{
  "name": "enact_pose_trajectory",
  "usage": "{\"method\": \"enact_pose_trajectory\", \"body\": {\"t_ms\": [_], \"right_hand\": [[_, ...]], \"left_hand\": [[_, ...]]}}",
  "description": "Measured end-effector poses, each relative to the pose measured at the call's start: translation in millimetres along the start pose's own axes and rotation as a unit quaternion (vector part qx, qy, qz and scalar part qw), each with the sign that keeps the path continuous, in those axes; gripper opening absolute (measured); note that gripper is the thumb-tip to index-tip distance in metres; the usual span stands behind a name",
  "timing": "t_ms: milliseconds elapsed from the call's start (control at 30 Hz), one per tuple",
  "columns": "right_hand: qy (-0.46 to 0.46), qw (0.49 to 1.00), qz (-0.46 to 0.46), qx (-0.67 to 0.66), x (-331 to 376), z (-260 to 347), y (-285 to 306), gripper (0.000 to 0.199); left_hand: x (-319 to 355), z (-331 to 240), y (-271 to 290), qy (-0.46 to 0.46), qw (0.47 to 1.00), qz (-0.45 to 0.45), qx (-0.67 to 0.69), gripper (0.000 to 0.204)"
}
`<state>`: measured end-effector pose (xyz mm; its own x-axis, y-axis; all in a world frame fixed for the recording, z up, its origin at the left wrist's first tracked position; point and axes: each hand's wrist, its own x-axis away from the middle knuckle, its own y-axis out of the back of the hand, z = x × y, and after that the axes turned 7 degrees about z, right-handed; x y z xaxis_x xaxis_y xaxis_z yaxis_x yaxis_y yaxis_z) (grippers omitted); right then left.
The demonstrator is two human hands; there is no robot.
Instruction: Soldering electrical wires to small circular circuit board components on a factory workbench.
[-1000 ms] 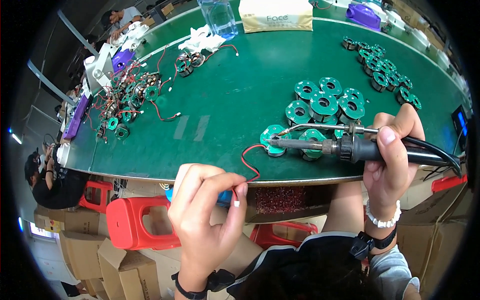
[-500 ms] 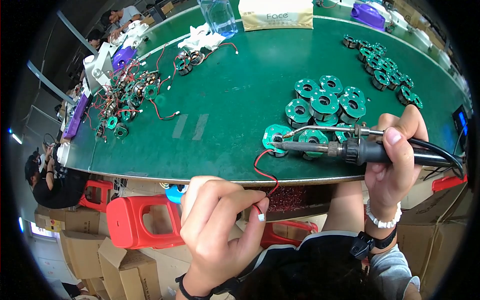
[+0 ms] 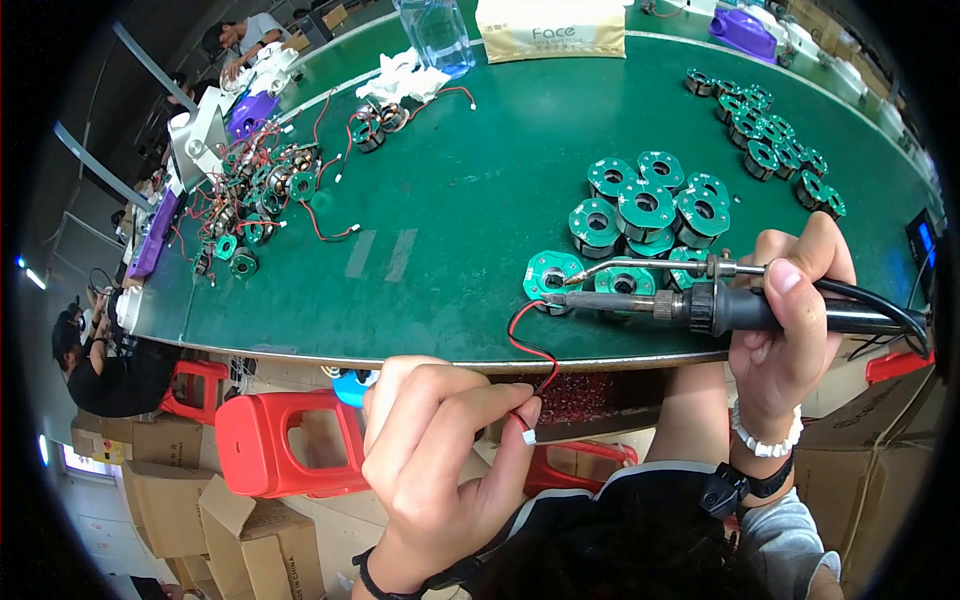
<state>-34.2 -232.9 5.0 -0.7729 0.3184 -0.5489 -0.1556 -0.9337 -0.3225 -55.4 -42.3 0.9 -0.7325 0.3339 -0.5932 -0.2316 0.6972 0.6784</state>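
Observation:
My right hand (image 3: pixel 795 300) is closed around a soldering iron (image 3: pixel 735 308) with a thin metal feed tube (image 3: pixel 640 264) fixed along its top. The iron's tip rests at the lower edge of a round green circuit board on a small motor coil (image 3: pixel 550 272), near the table's front edge. A red and black wire pair (image 3: pixel 530 345) runs from that edge down to my left hand (image 3: pixel 440 440), which pinches it between thumb and fingers. The small white connector (image 3: pixel 529 437) pokes out past the thumb. Several more board-topped coils (image 3: pixel 645 205) sit grouped just behind.
Wired coils (image 3: pixel 265 190) lie heaped at the left of the green table (image 3: pixel 450 240). Rows of coils (image 3: pixel 765 130) stand at the right. A tissue pack (image 3: pixel 550 30) and a clear plastic container (image 3: pixel 437 35) are at the back. Red stools (image 3: pixel 255 450) and cardboard boxes (image 3: pixel 250 540) stand below.
Both hands stay nearly in place. The iron's tip has shifted very slightly down at the board's edge, and the connector end has moved a little to the right.

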Motion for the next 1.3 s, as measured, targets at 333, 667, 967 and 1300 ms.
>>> {"method": "enact_pose_trajectory", "body": {"t_ms": [333, 667, 967, 1300], "right_hand": [[-0.005, 1.0, 0.008, -0.004, 0, -1, 2, 0.024], [0.007, 1.0, -0.012, -0.01, -3, 0, 0, 0.024], [-0.024, 1.0, 0.014, -0.009, -3, 2, 4, 0.024], [-0.03, 0.998, 0.046, -0.005, -3, 2, 3, 0.025]], "left_hand": [[0, 0, 1, -0.003, 1.0, 0.001, 0.002, 0.023], [-2, 2, 4, -0.003, 1.0, 0.006, 0.004, 0.02], [0, 10, 8, 0.047, 0.999, 0.007, -0.01, 0.014], [0, 10, 10, 0.048, 0.998, 0.028, -0.03, 0.015]]}}
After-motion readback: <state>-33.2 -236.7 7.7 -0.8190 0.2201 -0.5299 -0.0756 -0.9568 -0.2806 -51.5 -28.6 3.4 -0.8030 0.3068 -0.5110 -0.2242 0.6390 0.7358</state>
